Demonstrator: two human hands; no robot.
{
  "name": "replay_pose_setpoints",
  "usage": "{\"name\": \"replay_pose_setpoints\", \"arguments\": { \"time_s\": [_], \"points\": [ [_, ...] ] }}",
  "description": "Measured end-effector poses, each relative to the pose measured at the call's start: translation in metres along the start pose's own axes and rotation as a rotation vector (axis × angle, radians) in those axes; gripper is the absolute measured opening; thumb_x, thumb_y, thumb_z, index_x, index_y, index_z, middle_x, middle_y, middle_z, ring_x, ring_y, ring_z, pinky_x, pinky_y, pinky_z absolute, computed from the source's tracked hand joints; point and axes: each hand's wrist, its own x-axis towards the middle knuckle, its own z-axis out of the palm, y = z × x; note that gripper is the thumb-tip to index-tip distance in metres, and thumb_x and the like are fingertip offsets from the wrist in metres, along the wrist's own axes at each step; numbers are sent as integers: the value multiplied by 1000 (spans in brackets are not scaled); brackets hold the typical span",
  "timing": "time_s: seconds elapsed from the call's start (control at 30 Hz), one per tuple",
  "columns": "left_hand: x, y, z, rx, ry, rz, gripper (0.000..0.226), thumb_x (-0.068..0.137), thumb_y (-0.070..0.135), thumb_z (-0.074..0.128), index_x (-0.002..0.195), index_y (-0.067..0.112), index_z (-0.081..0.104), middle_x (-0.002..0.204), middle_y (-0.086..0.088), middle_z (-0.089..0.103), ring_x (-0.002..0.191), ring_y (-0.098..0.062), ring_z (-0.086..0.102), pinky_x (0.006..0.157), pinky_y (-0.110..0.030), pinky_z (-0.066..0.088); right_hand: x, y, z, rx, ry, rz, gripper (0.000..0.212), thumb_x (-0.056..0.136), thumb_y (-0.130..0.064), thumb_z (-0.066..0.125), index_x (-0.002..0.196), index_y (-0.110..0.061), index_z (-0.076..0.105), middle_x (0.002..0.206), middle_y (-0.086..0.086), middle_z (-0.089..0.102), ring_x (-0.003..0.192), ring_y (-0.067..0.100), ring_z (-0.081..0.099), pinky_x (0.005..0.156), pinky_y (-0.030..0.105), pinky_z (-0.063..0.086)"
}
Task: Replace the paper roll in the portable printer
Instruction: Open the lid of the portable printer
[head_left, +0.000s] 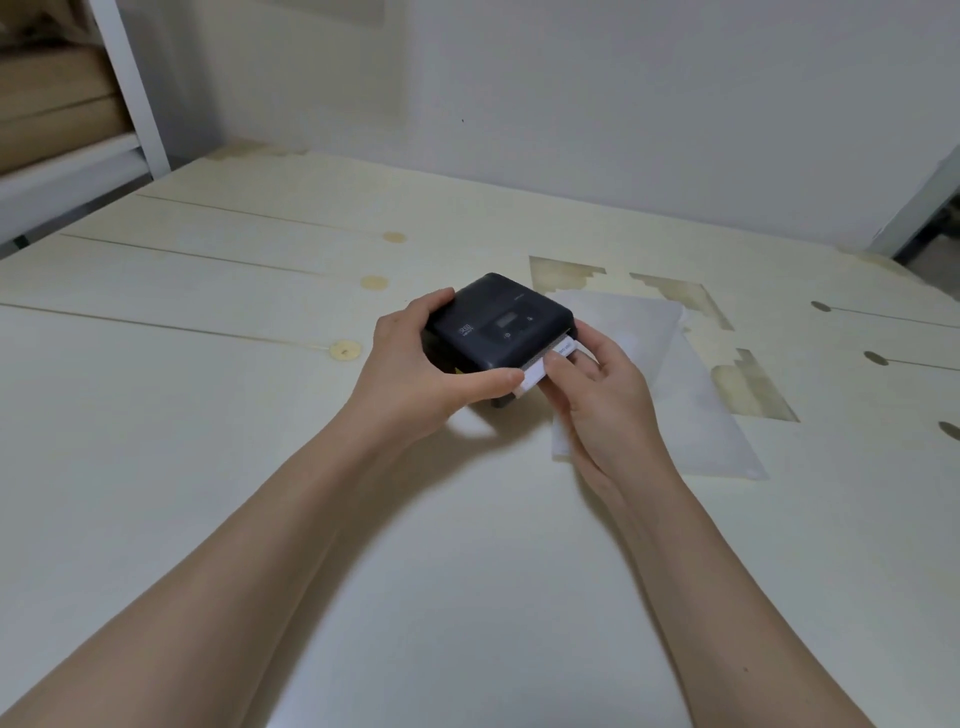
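The dark printer (501, 332) sits a little right of the middle of the pale table (208, 415), well back from the near edge, with its lid down and its small display facing up. The left hand (421, 374) clamps it: the thumb lies along the near side, the other fingers wrap the far left corner, so the body is held steady. The right hand (597, 384) has thumb and forefinger pressed together on the white paper strip (548, 364) that pokes out of the slot on the printer's near right side; its remaining fingers are curled loosely underneath. Just beyond the right hand, a clear wrapper (670, 374) lies flat on the table, touching nothing the hands hold.

The step in hand appears to be drawing the paper's loose end out through the slot. To do it well, the person should pull straight out, square to the slot, so the strip does not skew or crease. The left hand should press down firmly enough that the printer does not slide. 1 slow, even tug is safer than several jerks, which could tear the thin paper. Whether the roll inside is seated cannot be seen.
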Motion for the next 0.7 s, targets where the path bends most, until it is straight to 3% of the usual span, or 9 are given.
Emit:
{"name": "replay_pose_setpoints", "arguments": {
  "time_s": [0.13,0.23,0.3,0.37,0.43,0.47,0.6,0.7],
  "points": [
    [5,0,0,-85,49,-86,90,61,63,74,142,39,42,137,13,46,116,-11,61,100,-36,51,1,2,1,-40,29,43,43,95,-6,56,134,-21,51,109,-4,75,96,9,70,100,31,51],
    [7,5,-2,-94,103,-127,81,70,66,67,142,37,44,134,13,51,119,-11,56,100,-31,45,2,5,1,-43,31,63,41,94,-7,58,132,-20,50,112,-3,75,101,11,71,95,33,53],
    [10,9,-5,-52,115,-177,72,77,67,63,139,33,47,128,12,53,116,-10,52,91,-27,39,2,5,0,-66,32,73,41,93,-8,58,131,-22,50,114,-4,75,105,12,70,96,34,53],
    [16,12,-7,-49,101,-221,64,76,73,55,119,26,60,111,9,57,101,-14,55,81,-29,36,3,3,0,-95,44,85,41,92,-6,57,129,-21,51,110,-7,75,101,11,70,90,31,53],
    [24,16,-10,-101,104,-258,67,68,79,45,92,18,60,91,3,57,83,-19,52,74,-34,34,2,1,0,-149,63,91,41,90,-4,55,128,-21,51,106,-11,73,94,9,68,83,27,52],
    [27,18,-12,-129,128,-279,68,67,78,41,88,17,59,87,1,59,80,-21,53,73,-36,35,1,0,0,-178,65,83,42,90,-4,55,127,-21,50,106,-12,71,94,7,67,81,26,51],
    [43,20,-14,-241,259,-361,65,85,71,33,106,19,65,103,-3,73,85,-23,61,78,-35,46,-2,-1,-2,-269,49,19,45,90,-8,58,131,-22,48,118,-7,65,105,4,64,77,16,47],
    [51,18,-7,-199,281,-368,68,88,77,22,103,20,57,104,-2,71,87,-25,62,91,-41,51,-4,-2,-5,-338,34,-9,43,91,-14,60,131,-23,50,119,-8,63,109,6,62,78,14,45]
  ]
}}
